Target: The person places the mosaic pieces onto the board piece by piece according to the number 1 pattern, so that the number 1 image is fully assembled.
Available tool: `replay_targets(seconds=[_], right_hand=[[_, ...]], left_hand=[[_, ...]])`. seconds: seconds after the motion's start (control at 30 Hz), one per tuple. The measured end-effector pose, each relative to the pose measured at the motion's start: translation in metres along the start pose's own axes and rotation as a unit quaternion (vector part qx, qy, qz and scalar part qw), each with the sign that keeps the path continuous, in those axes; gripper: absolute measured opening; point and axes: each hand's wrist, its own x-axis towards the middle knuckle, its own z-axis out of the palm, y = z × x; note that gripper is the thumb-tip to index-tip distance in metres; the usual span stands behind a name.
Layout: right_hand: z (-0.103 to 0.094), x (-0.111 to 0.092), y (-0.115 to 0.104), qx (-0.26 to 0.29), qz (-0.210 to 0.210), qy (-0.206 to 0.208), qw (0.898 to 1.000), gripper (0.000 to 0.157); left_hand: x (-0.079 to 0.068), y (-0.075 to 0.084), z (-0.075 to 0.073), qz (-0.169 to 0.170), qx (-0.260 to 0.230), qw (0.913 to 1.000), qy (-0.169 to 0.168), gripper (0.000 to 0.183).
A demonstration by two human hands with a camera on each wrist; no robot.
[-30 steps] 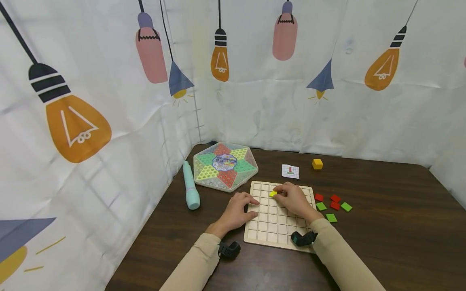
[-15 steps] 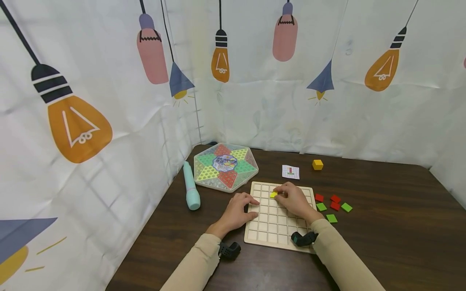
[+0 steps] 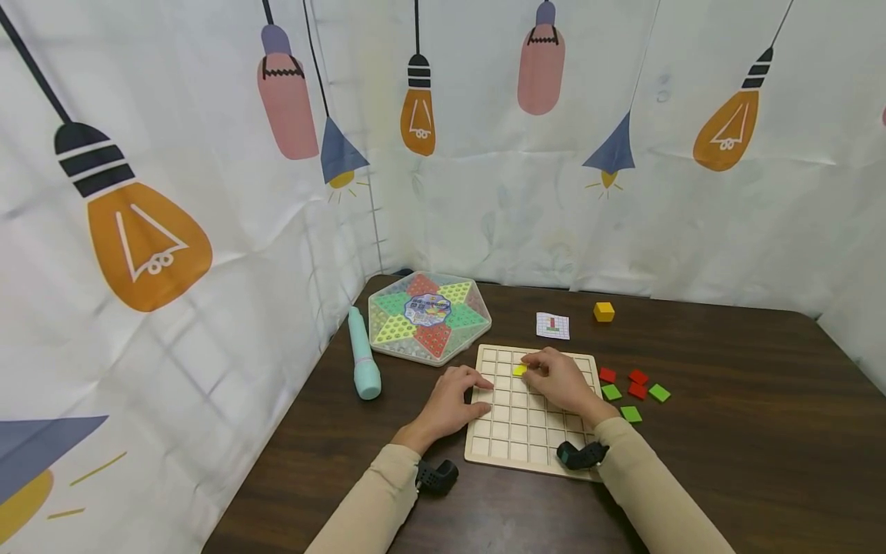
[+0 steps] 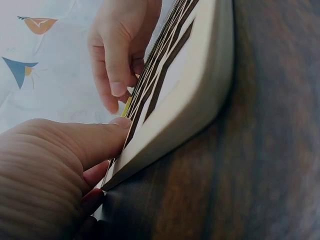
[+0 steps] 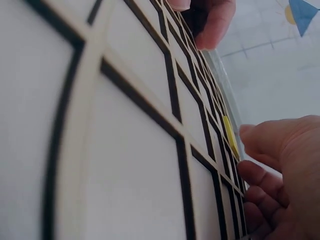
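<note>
A pale wooden grid board [image 3: 508, 435] lies in front of the person. The left hand [image 3: 446, 400] rests at its left edge, with thumb and fingertips apart on the rim. Over the upper middle of the board, the right hand [image 3: 557, 377] pinches a small yellow square tile [image 3: 520, 370] at its right side. In the right wrist view the yellow tile [image 5: 230, 136] stands slightly proud of the grid, right beside the thumb. The left wrist view shows the left thumb [image 4: 107, 137] on the board's edge and the right hand [image 4: 117, 55] beyond it.
Red tiles [image 3: 637, 390] and green tiles [image 3: 631, 414] lie right of the board. Behind it are a printed pattern card [image 3: 552, 326] and a yellow cube [image 3: 604, 312]. A hexagonal Chinese checkers box [image 3: 429, 317] and a light-blue microphone-shaped object [image 3: 364, 358] lie at left.
Almost nothing differs. Both hands keep their places on the board, the right fingers still at the yellow tile; the head view shifts very slightly.
</note>
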Motion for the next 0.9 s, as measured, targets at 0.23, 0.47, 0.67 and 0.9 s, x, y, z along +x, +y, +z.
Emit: replay_targets(seconds=[0.23, 0.47, 0.67, 0.9], right_hand=[[-0.013, -0.010, -0.006, 0.031, -0.001, 0.025, 0.999, 0.024], [-0.029, -0.020, -0.007, 0.047, -0.003, 0.030, 0.998, 0.024], [-0.036, -0.029, -0.002, 0.055, 0.007, 0.024, 0.998, 0.026], [-0.040, -0.038, 0.008, 0.052, 0.024, 0.040, 0.998, 0.027]], left_hand=[[0.000, -0.001, 0.001, -0.010, -0.001, 0.9999, -0.001, 0.025], [0.001, -0.001, 0.001, -0.007, -0.007, 0.9999, 0.003, 0.024], [0.000, 0.001, 0.000, -0.012, -0.012, 0.9999, 0.001, 0.025], [0.000, 0.002, -0.002, -0.022, -0.025, 0.9994, -0.005, 0.030]])
